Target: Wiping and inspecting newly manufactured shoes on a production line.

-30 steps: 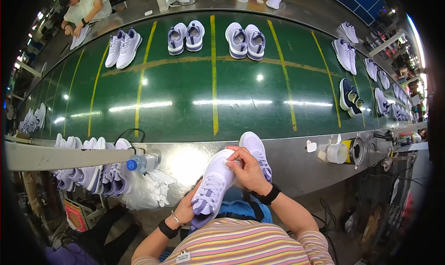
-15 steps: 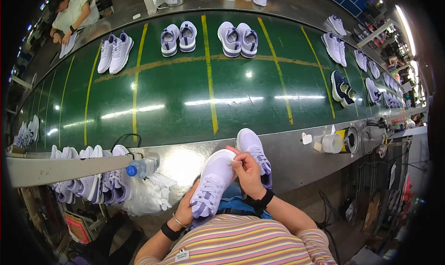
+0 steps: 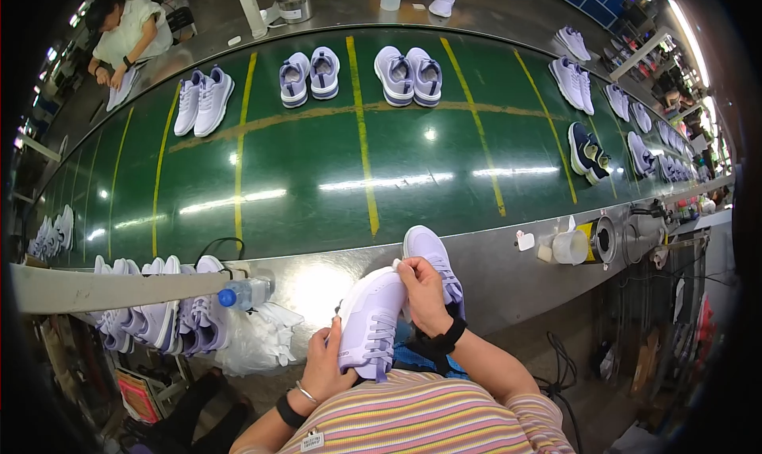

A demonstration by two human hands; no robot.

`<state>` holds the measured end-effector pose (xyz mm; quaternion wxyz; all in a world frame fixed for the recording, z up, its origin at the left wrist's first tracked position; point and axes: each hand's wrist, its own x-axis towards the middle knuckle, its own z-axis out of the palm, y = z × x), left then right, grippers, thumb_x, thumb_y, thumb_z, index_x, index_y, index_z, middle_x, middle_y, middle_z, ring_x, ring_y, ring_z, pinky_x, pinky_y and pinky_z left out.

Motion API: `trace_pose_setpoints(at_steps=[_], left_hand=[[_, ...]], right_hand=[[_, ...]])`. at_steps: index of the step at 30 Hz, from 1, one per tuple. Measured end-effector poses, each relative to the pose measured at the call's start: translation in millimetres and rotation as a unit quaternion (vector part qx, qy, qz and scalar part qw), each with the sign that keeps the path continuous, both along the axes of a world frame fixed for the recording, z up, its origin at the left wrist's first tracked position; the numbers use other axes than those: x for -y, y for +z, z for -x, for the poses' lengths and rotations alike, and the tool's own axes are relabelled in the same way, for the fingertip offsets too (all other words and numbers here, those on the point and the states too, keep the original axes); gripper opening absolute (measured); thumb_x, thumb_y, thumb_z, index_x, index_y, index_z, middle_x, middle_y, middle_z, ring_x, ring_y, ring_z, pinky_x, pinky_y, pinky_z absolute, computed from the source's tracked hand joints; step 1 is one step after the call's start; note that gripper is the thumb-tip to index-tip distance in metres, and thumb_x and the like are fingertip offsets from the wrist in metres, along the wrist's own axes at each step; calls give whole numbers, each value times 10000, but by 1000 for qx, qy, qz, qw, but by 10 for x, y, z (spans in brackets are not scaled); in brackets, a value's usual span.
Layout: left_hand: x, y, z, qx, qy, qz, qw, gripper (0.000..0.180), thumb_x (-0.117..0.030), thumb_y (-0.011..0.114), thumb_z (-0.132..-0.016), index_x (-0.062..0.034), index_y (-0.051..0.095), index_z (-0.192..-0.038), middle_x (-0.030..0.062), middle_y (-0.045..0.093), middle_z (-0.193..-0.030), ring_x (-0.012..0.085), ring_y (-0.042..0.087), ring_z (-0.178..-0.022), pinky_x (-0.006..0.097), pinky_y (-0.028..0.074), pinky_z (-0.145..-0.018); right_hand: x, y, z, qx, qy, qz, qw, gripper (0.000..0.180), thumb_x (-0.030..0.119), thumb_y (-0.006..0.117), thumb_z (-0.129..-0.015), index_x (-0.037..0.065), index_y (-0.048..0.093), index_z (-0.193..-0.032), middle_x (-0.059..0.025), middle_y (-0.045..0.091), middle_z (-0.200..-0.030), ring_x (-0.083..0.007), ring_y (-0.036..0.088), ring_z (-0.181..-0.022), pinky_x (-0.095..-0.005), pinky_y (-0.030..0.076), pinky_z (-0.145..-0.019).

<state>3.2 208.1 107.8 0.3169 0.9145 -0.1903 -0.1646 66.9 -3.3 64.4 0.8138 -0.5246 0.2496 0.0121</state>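
I hold a pale lilac sneaker [image 3: 369, 319] in my lap, toe pointing away from me. My left hand [image 3: 324, 368] grips its heel end from below. My right hand [image 3: 423, 295] rests on its toe with fingers curled on the upper. A second lilac sneaker [image 3: 432, 257] lies just beyond my right hand, on the steel ledge [image 3: 492, 255] at the near edge of the green conveyor belt [image 3: 317, 176].
Pairs of lilac sneakers [image 3: 308, 75] ride the belt, with one dark pair [image 3: 587, 152] at right. A rack of sneakers [image 3: 151, 315] and a water bottle [image 3: 242, 294] sit at my left. A tape roll [image 3: 599, 238] and white cup [image 3: 569, 248] stand on the ledge. Another person [image 3: 127, 37] works at far left.
The shoe pairs on the belt have drifted slightly right. My hands keep the sneaker, with the right hand shifting a little on its toe.
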Motion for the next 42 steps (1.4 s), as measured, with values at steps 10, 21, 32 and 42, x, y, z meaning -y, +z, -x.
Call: trace_pose_setpoints(at_steps=[10, 21, 32, 42], left_hand=[[-305, -121, -122, -519, 135, 524, 662, 738, -307, 582, -829, -48, 183, -1393, 104, 291, -1393, 166, 341, -1241, 283, 283, -1010], [-328, 79, -185, -389, 98, 337, 852, 553, -176, 509, -861, -107, 300, -1369, 95, 420, -1299, 139, 416, -1135, 268, 322, -958], [-313, 43, -310, -425, 171, 333, 824, 461, -168, 444, -905, -75, 344, -1345, 57, 424, -1292, 123, 406, -1137, 247, 313, -964], [-159, -278, -163, -437, 251, 346, 792, 403, -200, 384, -944, -52, 380, -1318, 70, 450, -1274, 109, 413, -1129, 233, 320, -957]], right_hand=[[7, 153, 8, 77, 61, 89, 991, 110, 115, 609, -822, 13, 593, -859, -36, 564, -862, -106, 517, -785, -230, 415, -694], [-464, 444, 295, 253, 234, 420, 840, 55, 127, 665, -718, 76, 647, -732, -69, 478, -694, -244, 466, -715, -337, 372, -610], [-552, 255, 262, 206, 225, 364, 880, 55, 107, 649, -725, 54, 635, -716, -83, 530, -690, -241, 504, -705, -341, 390, -645], [-555, 89, 391, 171, 294, 366, 867, 53, 125, 640, -730, 77, 630, -752, -75, 485, -715, -256, 470, -740, -344, 341, -673]])
